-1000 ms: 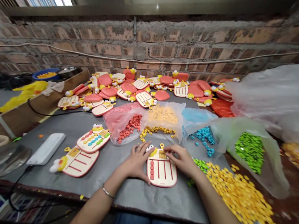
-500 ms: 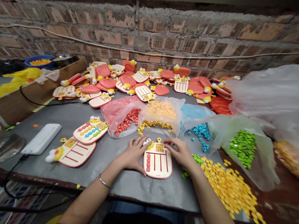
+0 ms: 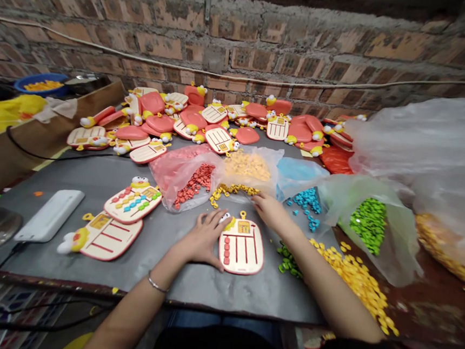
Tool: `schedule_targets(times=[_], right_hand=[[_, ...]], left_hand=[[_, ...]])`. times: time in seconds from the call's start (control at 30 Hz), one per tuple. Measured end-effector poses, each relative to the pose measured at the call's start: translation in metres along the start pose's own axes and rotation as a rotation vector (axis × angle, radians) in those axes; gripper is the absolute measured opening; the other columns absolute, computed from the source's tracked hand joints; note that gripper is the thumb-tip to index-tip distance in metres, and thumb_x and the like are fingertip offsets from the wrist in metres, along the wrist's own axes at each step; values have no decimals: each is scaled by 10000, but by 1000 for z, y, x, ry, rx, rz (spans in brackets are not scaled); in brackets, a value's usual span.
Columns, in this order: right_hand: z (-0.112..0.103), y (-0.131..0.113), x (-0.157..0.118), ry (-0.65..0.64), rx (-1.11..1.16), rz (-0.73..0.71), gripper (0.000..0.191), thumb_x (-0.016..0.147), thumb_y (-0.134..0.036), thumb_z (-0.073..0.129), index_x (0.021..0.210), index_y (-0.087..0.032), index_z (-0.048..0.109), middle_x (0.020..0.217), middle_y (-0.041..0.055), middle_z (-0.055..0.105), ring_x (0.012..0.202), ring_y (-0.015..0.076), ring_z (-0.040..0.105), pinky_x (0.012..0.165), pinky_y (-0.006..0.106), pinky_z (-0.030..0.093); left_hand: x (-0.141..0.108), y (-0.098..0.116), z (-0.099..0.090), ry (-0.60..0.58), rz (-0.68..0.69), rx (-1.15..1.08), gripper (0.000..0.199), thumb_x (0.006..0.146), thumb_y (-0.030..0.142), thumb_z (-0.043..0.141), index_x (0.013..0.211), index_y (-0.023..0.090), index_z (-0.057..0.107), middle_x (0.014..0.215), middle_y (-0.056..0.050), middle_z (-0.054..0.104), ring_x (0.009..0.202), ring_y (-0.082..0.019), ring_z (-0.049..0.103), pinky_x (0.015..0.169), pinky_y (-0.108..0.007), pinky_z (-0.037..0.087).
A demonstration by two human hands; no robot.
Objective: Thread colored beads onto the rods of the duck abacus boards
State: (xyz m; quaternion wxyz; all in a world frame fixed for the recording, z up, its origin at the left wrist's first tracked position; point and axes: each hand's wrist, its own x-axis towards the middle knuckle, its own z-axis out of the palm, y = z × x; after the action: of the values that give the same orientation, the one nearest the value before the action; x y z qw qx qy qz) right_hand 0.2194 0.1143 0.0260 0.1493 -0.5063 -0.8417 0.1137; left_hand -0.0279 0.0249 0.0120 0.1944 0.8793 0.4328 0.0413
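fingers (image 3: 213, 220) of my left hand (image 3: 201, 238) are spread open on the bench (image 3: 159, 268), holding nothing, with the thumb against the left edge of the board (image 3: 241, 247). that board lies flat, just right of the left hand, with a column of red pieces (image 3: 226, 250) in its left slot. my right hand (image 3: 270, 210) is beyond the board's top edge, its fingers (image 3: 259, 199) loosely curled beside loose yellow pieces (image 3: 231, 192); i can't tell whether they're pinching anything.

from the left, i see a white slab (image 3: 48, 215), then a bare board (image 3: 103, 236) and a beaded board (image 3: 132, 201). next come a bag of red pieces (image 3: 186, 184), a bag of yellow pieces (image 3: 247, 167), blue pieces (image 3: 303, 200) and a bag of green pieces (image 3: 368, 227). a yellow pile (image 3: 354, 277) sits on the bench's right side. a heap of boards (image 3: 219, 139) lies behind them, against a brick wall (image 3: 211, 42).
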Motion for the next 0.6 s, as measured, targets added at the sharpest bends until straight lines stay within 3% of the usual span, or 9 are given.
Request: schedule_targets(times=[0.13,0.33,0.43,0.6], right_hand=[[-2,-6,16,-102,-288,207,198,882,-26,522,919,-112,697,993,203,671,966,288,632,795,326,501],[-2,-6,10,-128,-325,164,207,923,-80,479,983,-90,677,1037,203,666,1020,281,597,850,335,474],[-6,0,-3,-47,-137,66,212,931,-123,476,1041,-134,657,1049,152,667,961,245,612,821,326,484],[0,5,-36,119,510,67,170,861,-224,549,969,-169,667,949,88,682,844,207,633,751,323,512]], left_hand=[[-1,3,-3,-21,-17,2,1296,534,796,710,1536,184,161,1589,-207,127,1450,-393,95,1111,-597,96],[-2,4,-5,-40,-34,17,1248,572,752,723,1537,203,154,1589,-208,127,1446,-405,97,1104,-609,86],[-3,3,-4,-28,-32,9,1233,592,752,709,1542,229,123,1590,-197,128,1443,-414,102,1100,-617,84],[-3,2,-2,-20,-14,1,1210,612,772,671,1541,204,143,1590,-204,123,1441,-420,92,1095,-619,97]])
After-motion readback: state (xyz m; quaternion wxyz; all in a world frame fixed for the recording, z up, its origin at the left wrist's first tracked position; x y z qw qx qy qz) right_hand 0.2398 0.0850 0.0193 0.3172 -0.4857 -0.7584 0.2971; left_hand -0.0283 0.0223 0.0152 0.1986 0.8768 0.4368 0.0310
